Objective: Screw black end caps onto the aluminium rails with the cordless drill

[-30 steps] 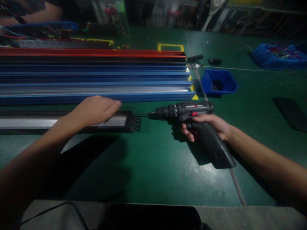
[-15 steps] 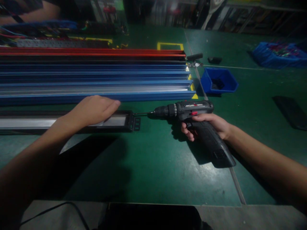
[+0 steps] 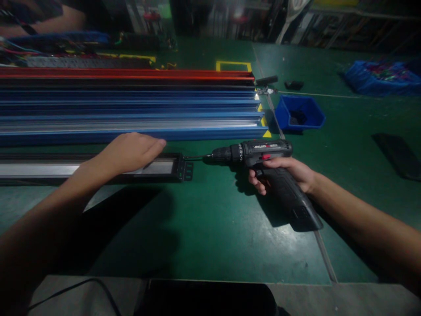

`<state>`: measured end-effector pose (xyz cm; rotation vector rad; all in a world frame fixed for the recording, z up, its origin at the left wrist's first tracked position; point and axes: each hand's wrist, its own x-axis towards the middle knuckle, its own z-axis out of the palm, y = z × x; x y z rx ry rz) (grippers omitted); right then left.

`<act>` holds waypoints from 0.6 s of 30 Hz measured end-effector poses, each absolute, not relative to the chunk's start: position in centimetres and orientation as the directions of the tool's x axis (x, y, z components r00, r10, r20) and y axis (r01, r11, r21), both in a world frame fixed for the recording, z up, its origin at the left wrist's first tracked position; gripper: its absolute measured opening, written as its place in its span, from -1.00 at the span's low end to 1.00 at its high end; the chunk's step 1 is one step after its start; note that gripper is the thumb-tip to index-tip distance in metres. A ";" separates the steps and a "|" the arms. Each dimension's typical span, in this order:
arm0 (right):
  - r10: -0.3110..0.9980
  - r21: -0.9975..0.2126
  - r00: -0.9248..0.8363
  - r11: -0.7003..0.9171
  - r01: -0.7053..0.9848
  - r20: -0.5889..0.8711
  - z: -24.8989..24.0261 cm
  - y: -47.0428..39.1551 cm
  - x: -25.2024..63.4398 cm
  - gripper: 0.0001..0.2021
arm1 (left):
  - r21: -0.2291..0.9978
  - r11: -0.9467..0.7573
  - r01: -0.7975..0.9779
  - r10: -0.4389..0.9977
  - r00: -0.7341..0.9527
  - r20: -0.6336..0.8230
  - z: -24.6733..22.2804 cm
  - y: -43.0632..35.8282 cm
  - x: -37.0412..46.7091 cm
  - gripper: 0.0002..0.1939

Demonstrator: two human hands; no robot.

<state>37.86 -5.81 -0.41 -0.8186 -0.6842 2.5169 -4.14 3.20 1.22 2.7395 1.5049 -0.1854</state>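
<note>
My right hand [image 3: 289,173] is wrapped tight round the grip of the cordless drill [image 3: 263,164], one finger up by the red switch. The drill lies level, just right of the black rail [image 3: 98,166], with its bit [image 3: 194,157] meeting the end bracket [image 3: 184,166] there. My left hand [image 3: 130,151] rests flat on top of the rail near that bracket, fingers stretched out and gripping nothing, simply pressing the rail down on the green mat [image 3: 210,228]. Behind the rail lie the stacked blue profiles [image 3: 131,118], and beyond their right end a small blue bin [image 3: 300,113]. To do this well, I judge I should keep the bit in line with the rail, push steadily and hold the rail firm so it cannot twist.
</note>
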 end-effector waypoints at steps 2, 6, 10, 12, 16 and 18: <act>0.509 -0.561 -0.744 -0.798 -0.220 -0.433 -0.4 -5.8 37.9 -0.71 | -0.058 -0.542 0.839 0.839 0.535 -0.105 1.2 3.2 -4.1 -0.23; 0.504 -0.553 -0.745 -0.804 -0.220 -0.437 -0.4 -5.8 38.0 -0.72 | -0.055 -0.541 0.839 0.839 0.535 -0.101 1.6 3.0 -3.9 -0.23; 0.504 -0.550 -0.747 -0.805 -0.224 -0.433 -0.3 -5.8 37.9 -0.70 | -0.080 -0.546 0.834 0.835 0.535 -0.126 2.0 2.8 -3.5 -0.27; 0.505 -0.549 -0.747 -0.805 -0.226 -0.433 -0.3 -5.8 37.9 -0.70 | -0.088 -0.549 0.831 0.834 0.537 -0.130 2.0 2.9 -3.5 -0.27; 0.512 -0.559 -0.738 -0.799 -0.221 -0.440 -0.2 -5.8 37.8 -0.72 | -0.076 -0.532 0.843 0.844 0.522 -0.121 1.7 3.0 -3.7 -0.26; 0.516 -0.563 -0.730 -0.798 -0.217 -0.449 -0.3 -5.8 37.8 -0.72 | -0.063 -0.522 0.851 0.850 0.514 -0.113 1.6 3.1 -3.8 -0.25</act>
